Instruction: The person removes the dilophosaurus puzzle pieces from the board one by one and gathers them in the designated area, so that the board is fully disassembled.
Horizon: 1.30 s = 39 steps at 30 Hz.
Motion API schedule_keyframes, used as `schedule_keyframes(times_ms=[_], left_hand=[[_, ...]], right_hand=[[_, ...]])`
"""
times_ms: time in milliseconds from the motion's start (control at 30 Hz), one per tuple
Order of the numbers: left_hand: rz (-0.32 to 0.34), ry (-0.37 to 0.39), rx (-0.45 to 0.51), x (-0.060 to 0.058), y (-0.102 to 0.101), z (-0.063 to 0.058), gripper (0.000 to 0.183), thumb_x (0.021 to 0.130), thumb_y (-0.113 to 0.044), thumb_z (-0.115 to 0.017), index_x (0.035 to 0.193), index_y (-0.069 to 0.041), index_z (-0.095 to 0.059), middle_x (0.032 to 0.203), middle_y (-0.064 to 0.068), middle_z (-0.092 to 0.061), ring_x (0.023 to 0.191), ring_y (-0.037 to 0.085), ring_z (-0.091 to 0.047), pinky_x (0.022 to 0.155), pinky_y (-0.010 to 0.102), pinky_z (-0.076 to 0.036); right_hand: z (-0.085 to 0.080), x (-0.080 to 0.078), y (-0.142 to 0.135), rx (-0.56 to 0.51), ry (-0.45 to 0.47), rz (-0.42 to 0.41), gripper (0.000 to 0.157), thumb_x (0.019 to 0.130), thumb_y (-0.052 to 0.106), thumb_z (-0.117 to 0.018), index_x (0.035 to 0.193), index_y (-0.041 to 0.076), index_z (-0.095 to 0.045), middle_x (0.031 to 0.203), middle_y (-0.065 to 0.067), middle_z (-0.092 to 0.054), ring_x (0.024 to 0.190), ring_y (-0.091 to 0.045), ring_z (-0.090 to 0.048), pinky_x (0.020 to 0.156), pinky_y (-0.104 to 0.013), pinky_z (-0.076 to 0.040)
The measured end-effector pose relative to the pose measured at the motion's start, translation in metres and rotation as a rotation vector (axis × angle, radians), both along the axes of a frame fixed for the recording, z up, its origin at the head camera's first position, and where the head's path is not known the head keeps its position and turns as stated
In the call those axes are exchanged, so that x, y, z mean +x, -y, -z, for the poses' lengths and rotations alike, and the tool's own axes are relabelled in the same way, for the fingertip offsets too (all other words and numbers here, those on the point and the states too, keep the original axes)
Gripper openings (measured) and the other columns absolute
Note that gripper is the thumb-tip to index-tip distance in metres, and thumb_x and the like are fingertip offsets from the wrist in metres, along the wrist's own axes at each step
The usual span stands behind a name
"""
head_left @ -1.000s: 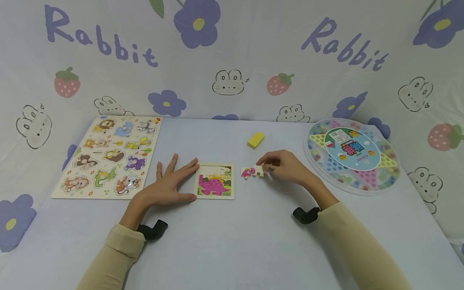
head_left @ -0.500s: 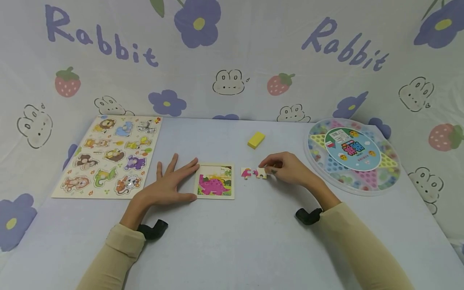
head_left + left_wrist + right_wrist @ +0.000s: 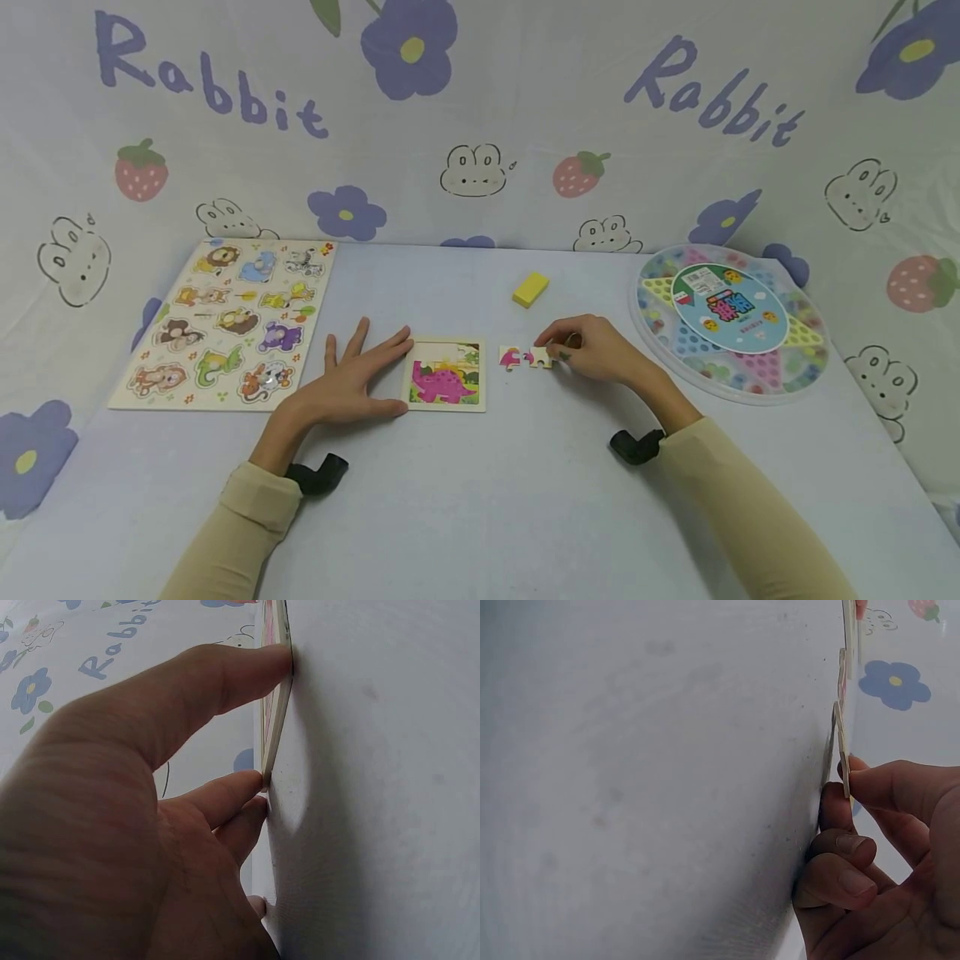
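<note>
A small framed dinosaur puzzle [image 3: 444, 385] with a pink dinosaur lies flat at the table's middle. My left hand [image 3: 341, 387] is spread beside it, with thumb and index fingertips touching its left corners. In the left wrist view the thumb [image 3: 251, 675] rests against the frame's edge. My right hand [image 3: 592, 350] pinches a jigsaw piece [image 3: 539, 358] between thumb and fingertip; the right wrist view has this piece [image 3: 841, 742] tilted, its near end raised off the table. Just left of it, another pink-and-white jigsaw piece [image 3: 509, 358] lies on the table.
Behind the right hand lies a yellow block [image 3: 531, 289]. An animal puzzle board [image 3: 225, 325] fills the left side, close to the left wrist. A round Chinese checkers set [image 3: 731, 321] lies on the right. A patterned cloth [image 3: 480, 108] hangs behind the table.
The right hand has shifted slightly right with its jigsaw piece, widening the gap from the other piece; in the last half second it barely moves. The left hand stays in place.
</note>
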State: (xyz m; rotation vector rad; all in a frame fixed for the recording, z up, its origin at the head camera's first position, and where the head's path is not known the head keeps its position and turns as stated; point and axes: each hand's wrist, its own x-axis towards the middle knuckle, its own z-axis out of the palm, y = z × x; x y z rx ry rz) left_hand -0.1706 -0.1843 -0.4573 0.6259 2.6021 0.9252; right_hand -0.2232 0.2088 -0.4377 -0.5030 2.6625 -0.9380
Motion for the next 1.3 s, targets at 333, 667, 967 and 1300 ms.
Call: schedule_keyframes(times_ms=[333, 667, 967, 1300], left_hand=[[-0.002, -0.001, 0.005, 0.0004, 0.0002, 0.0005, 0.093, 0.088, -0.04, -0.078, 0.168, -0.019, -0.034, 0.18, 0.002, -0.019, 0.165, 0.044, 0.02, 0.121, 0.074, 0.027], [0.003, -0.002, -0.004, 0.0007, -0.0003, -0.0007, 0.093, 0.089, -0.037, -0.078, 0.167, -0.017, -0.033, 0.18, 0.003, -0.019, 0.165, 0.045, 0.019, 0.121, 0.074, 0.027], [0.001, -0.004, -0.006, 0.0009, -0.0004, -0.0004, 0.093, 0.089, -0.039, -0.077, 0.168, -0.018, -0.033, 0.18, 0.002, -0.018, 0.165, 0.045, 0.019, 0.121, 0.074, 0.027], [0.0, -0.004, -0.01, 0.0012, -0.0002, -0.0009, 0.093, 0.089, -0.037, -0.077, 0.168, -0.018, -0.033, 0.18, 0.002, -0.018, 0.165, 0.045, 0.02, 0.121, 0.074, 0.028]], right_hand=[[0.0013, -0.0008, 0.0, 0.007, -0.003, -0.004, 0.021, 0.101, 0.008, -0.065, 0.113, 0.015, -0.08, 0.099, -0.005, -0.074, 0.082, -0.019, -0.057, 0.071, -0.029, -0.048], [0.0046, -0.0012, -0.0018, 0.018, -0.001, -0.005, 0.02, 0.102, 0.011, -0.066, 0.114, 0.017, -0.08, 0.1, -0.005, -0.074, 0.082, -0.018, -0.058, 0.071, -0.029, -0.049], [0.0041, -0.0004, -0.0009, 0.011, 0.004, 0.003, 0.021, 0.101, 0.009, -0.065, 0.113, 0.016, -0.08, 0.098, -0.005, -0.071, 0.078, -0.018, -0.056, 0.066, -0.027, -0.046], [0.0027, 0.0004, 0.0006, 0.009, -0.003, -0.001, 0.018, 0.1, 0.011, -0.067, 0.112, 0.015, -0.08, 0.096, -0.005, -0.07, 0.078, -0.018, -0.055, 0.067, -0.027, -0.046]])
